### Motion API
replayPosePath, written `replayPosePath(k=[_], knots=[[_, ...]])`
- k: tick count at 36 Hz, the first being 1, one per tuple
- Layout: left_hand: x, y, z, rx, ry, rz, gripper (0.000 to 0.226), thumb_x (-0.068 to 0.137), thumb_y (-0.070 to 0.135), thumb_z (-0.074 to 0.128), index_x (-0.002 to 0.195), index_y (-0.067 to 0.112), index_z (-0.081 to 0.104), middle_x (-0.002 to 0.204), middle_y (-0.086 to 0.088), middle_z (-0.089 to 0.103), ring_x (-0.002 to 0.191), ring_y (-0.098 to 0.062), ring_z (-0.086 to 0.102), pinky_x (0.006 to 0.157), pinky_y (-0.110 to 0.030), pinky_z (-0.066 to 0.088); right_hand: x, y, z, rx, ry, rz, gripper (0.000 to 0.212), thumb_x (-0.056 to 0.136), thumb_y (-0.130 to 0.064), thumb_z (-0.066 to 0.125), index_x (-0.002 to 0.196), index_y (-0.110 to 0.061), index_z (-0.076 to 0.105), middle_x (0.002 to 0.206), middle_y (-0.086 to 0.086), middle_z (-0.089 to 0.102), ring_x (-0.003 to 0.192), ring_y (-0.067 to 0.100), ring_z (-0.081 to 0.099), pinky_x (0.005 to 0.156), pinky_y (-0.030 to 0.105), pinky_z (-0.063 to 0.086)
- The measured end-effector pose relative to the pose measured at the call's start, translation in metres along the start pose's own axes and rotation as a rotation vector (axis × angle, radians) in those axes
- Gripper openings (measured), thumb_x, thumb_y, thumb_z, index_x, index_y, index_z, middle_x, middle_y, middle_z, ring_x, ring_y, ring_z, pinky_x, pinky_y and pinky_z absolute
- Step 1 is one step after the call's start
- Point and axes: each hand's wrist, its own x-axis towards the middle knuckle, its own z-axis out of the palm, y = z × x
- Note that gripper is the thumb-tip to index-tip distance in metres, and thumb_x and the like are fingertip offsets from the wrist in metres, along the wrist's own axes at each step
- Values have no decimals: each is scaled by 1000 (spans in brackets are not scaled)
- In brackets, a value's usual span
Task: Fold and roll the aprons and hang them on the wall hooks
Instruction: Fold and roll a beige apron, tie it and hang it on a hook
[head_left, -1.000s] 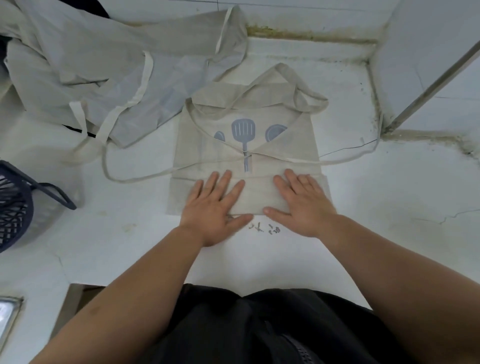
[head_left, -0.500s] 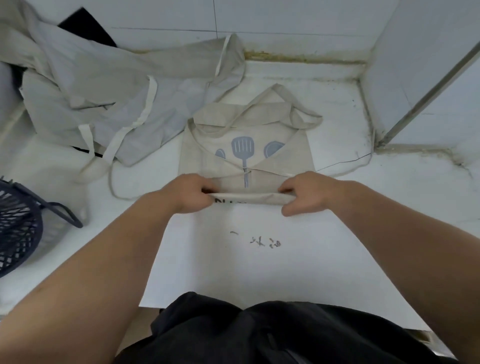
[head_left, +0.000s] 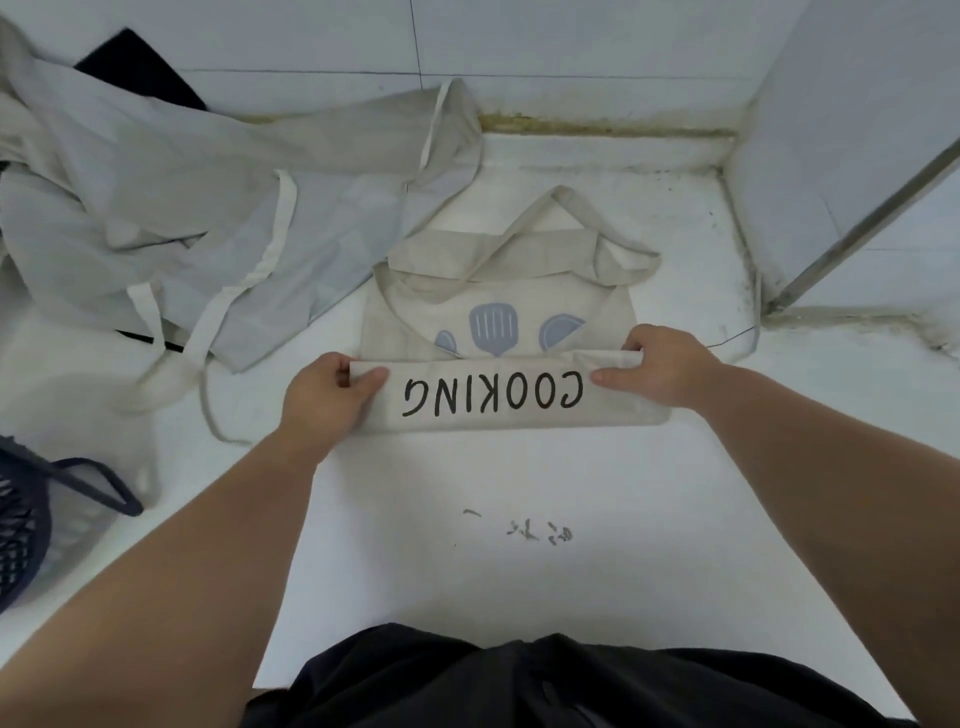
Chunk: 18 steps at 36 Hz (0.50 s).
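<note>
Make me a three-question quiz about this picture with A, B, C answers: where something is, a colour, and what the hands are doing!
1. Where is the dark basket? A by the right wall; B at the left edge of the view; C in the person's lap.
2. What colour is the word COOKING on the beige apron? A red; B black; C green.
3. What are the left hand and the right hand doing? A lying flat on the counter; B pointing at the wall; C gripping the apron's rolled end.
Answers: 1 B, it sits at the far left. 2 B, the letters are black. 3 C, fingers curl round the roll.
</note>
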Motion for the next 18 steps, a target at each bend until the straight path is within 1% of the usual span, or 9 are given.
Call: replayPosePath(k=[4, 7, 9, 11, 12, 13, 14, 16, 18], knots=[[-1, -1, 9, 194, 76, 14, 32, 90, 46, 58, 94, 14, 50, 84, 0, 55, 88, -27, 53, 74, -34, 42, 1, 1, 9, 83, 52, 66, 59, 77, -48, 72, 114, -10, 46, 106, 7, 53, 96, 22, 46, 76, 29, 35], [-8, 4, 16, 291, 155, 11, 34, 92, 43, 57, 106, 12, 52, 103, -9, 58, 101, -32, 53, 75, -37, 41, -1, -4, 13, 100, 77, 111, 72, 77, -43, 75, 127, -8, 38, 121, 11, 52, 113, 30, 50, 83, 34, 40], [-13, 6, 23, 388, 240, 71, 45, 91, 33, 61, 127, 9, 49, 128, -16, 48, 116, -36, 45, 84, -45, 41, -5, -10, 16, -4, 161, 132, 79, 76, -44, 75, 134, -12, 33, 128, 13, 45, 118, 33, 48, 89, 40, 41], [-21, 12, 32, 486, 299, 290, 52, 87, 18, 62, 135, 7, 46, 140, -20, 41, 122, -42, 41, 90, -50, 41, -9, -19, 19, -291, 260, 69, 76, 80, -43, 70, 140, -20, 29, 137, 11, 37, 123, 32, 42, 96, 42, 37], [-24, 16, 39, 523, 277, 465, 52, 86, 16, 60, 135, 7, 48, 141, -22, 43, 123, -43, 44, 91, -52, 42, -11, -24, 23, -410, 302, -22, 70, 84, -39, 65, 142, -22, 29, 142, 10, 33, 126, 31, 37, 99, 42, 33], [-29, 21, 47, 567, 197, 638, 50, 88, 23, 54, 136, 8, 50, 143, -23, 43, 126, -43, 44, 95, -54, 41, -11, -29, 28, -470, 325, -136, 62, 87, -33, 59, 142, -24, 31, 146, 9, 30, 127, 32, 34, 102, 41, 28], [-34, 28, 56, 629, 45, 752, 54, 91, 35, 41, 140, 12, 46, 149, -19, 37, 134, -40, 38, 103, -54, 35, -12, -33, 35, -485, 304, -245, 56, 90, -30, 53, 142, -24, 33, 149, 9, 27, 129, 32, 31, 105, 41, 23], [-45, 35, 71, 770, -264, 764, 68, 93, 57, 14, 152, 25, 21, 161, -3, 8, 148, -25, 8, 117, -50, 7, -14, -40, 51, -426, 145, -358, 53, 97, -39, 37, 147, -26, 26, 156, 6, 18, 138, 29, 21, 114, 42, 7], [-43, 31, 80, 872, -381, 688, 67, 94, 63, 12, 153, 33, -2, 160, 6, -13, 147, -15, -12, 119, -45, -7, -16, -36, 63, -388, -31, -322, 61, 98, -52, 21, 152, -27, 7, 160, 2, 2, 145, 25, 7, 117, 41, -6]])
